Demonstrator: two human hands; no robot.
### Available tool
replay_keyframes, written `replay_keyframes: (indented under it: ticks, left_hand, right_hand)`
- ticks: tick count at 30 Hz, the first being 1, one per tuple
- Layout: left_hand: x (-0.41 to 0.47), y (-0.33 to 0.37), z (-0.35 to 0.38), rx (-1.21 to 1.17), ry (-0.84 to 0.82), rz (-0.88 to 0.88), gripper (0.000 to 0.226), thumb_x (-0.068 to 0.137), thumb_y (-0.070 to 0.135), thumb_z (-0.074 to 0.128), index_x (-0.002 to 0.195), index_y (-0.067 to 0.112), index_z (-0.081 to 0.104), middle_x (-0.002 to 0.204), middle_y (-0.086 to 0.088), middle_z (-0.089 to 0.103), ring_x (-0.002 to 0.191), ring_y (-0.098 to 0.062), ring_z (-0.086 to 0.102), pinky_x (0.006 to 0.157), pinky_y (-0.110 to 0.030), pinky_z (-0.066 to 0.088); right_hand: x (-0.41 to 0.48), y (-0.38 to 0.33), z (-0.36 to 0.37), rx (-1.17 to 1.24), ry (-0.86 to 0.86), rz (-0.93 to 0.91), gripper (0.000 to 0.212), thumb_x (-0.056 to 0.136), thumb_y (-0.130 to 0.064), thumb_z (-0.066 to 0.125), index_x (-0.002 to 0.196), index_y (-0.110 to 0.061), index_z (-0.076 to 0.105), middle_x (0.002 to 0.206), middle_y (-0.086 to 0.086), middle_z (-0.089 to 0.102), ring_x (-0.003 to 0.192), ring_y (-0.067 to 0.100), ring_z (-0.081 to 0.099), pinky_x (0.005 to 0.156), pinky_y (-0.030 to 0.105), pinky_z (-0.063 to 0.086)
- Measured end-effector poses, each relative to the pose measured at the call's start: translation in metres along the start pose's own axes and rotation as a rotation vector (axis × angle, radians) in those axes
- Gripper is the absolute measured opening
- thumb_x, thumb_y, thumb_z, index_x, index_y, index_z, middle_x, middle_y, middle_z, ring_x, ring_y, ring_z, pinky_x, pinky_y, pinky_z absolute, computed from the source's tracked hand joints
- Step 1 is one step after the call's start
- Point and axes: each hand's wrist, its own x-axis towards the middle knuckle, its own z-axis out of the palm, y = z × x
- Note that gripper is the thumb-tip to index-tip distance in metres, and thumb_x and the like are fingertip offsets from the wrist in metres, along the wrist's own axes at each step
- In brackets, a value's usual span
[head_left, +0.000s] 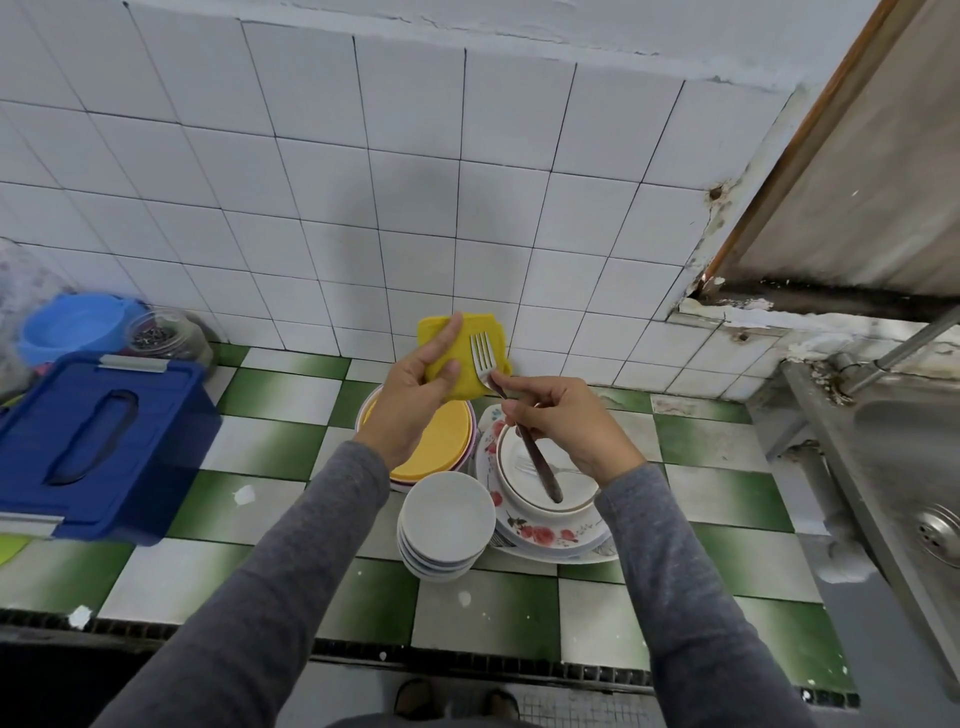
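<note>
Over the dishes on the green-and-white tiled counter (270, 395), both hands were raised near the wall.

- left hand (415, 400): gripped a folded yellow cloth (470, 364), thumb across its front and fingers curled behind it. The cloth was in the air, just in front of the white wall tiles (415, 208).
- right hand (563, 426): pinched a fork (537, 460) at the neck between thumb and fingertips. Tines pointed up and lay flat against the cloth; the dark handle hung down and to the right over the plates.
- Directly below: a white plate (576, 496) with a brown rim sat on a stack of flowered plates (545, 535). A second fork seemed to lie on the white plate, too faint to be sure.
- Left of that stack: yellow plates (441, 452), partly hidden by the left wrist.
- In front of them: a stack of white bowls (447, 525), touching the flowered plates.
- Far left: a blue box (98, 441) with a lid, with a blue bowl (72, 327) and a glass jar (166, 332) behind it.
- Right edge: a steel sink (909, 467).
</note>
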Motion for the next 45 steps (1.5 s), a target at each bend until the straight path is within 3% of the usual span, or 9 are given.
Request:
replay_keyframes:
  ticks: [7,13,17,22,26,30,36,41,45]
  left_hand:
    - [-0.005,-0.003,0.006,-0.079,-0.075,-0.04,0.051,0.1,0.001,0.049,0.133,0.04,0.054,0.141,0.012,0.053,0.118,-0.006,0.061,0.092,-0.028,0.054]
    - [-0.003,0.001,0.012,-0.087,-0.154,-0.065,0.05,0.101,-0.001,0.048,0.135,0.035,0.054,0.136,0.015,0.058,0.125,-0.012,0.058,0.101,-0.032,0.051]
    - [-0.002,0.002,0.023,-0.079,-0.212,-0.097,0.05,0.1,-0.001,0.048,0.136,0.034,0.052,0.134,0.018,0.056,0.119,-0.009,0.06,0.096,-0.029,0.053]
    - [0.0,-0.002,0.057,-0.031,-0.31,-0.129,0.051,0.1,0.003,0.051,0.142,0.032,0.05,0.14,0.01,0.053,0.126,-0.015,0.056,0.106,-0.037,0.047]
    - [-0.005,-0.005,0.108,-0.058,-0.426,-0.174,0.051,0.099,0.004,0.053,0.139,0.035,0.053,0.143,0.003,0.051,0.128,-0.023,0.055,0.108,-0.048,0.045]
    - [-0.019,-0.009,0.168,-0.019,-0.491,-0.158,0.056,0.097,0.003,0.057,0.141,0.037,0.051,0.147,0.002,0.043,0.126,-0.019,0.053,0.109,-0.049,0.044]
    - [-0.069,-0.018,0.27,-0.056,-0.59,-0.19,0.057,0.097,0.0,0.055,0.146,0.028,0.047,0.141,0.008,0.046,0.112,-0.003,0.056,0.089,-0.026,0.055]
    - [-0.122,-0.035,0.37,-0.098,-0.681,-0.219,0.057,0.098,-0.002,0.053,0.147,0.025,0.044,0.138,0.008,0.051,0.113,-0.006,0.058,0.098,-0.034,0.052]
    - [-0.155,-0.042,0.437,-0.11,-0.76,-0.226,0.057,0.098,-0.002,0.052,0.148,0.024,0.043,0.142,0.005,0.045,0.113,-0.005,0.056,0.09,-0.025,0.055]
  right_hand:
    - [-0.002,-0.001,0.004,0.128,0.033,-0.041,0.038,0.092,-0.001,0.067,0.122,-0.024,0.069,0.067,-0.006,0.062,0.069,0.012,0.056,0.068,0.024,0.053]
    - [-0.019,0.003,0.008,0.351,0.031,-0.027,0.045,0.09,0.001,0.066,0.129,-0.022,0.065,0.084,-0.002,0.072,0.088,0.014,0.062,0.067,0.019,0.051]
    - [-0.036,0.003,0.002,0.405,0.121,-0.038,0.042,0.091,0.002,0.065,0.127,-0.019,0.066,0.087,-0.003,0.068,0.089,0.012,0.063,0.063,0.017,0.052]
    - [-0.07,0.006,-0.023,0.362,0.331,-0.084,0.04,0.088,-0.003,0.071,0.12,-0.027,0.069,0.099,0.005,0.065,0.09,0.015,0.062,0.069,0.027,0.055]
    - [-0.109,0.008,-0.055,0.349,0.478,-0.144,0.042,0.089,0.002,0.067,0.124,-0.023,0.066,0.092,0.003,0.065,0.075,0.006,0.065,0.057,0.019,0.053]
    - [-0.16,0.015,-0.097,0.301,0.625,-0.19,0.043,0.09,0.002,0.066,0.121,-0.028,0.065,0.088,-0.004,0.069,0.078,0.007,0.066,0.059,0.019,0.054]
    - [-0.255,0.03,-0.17,0.244,0.823,-0.217,0.044,0.09,0.001,0.069,0.125,-0.025,0.065,0.096,0.006,0.066,0.078,0.006,0.063,0.061,0.02,0.055]
    - [-0.348,0.051,-0.232,0.206,0.923,-0.24,0.044,0.09,0.002,0.068,0.125,-0.023,0.064,0.091,0.001,0.069,0.073,0.003,0.063,0.062,0.02,0.055]
    - [-0.408,0.067,-0.282,0.17,1.005,-0.225,0.043,0.09,-0.001,0.069,0.125,-0.026,0.066,0.084,-0.01,0.067,0.077,0.005,0.062,0.063,0.021,0.054]
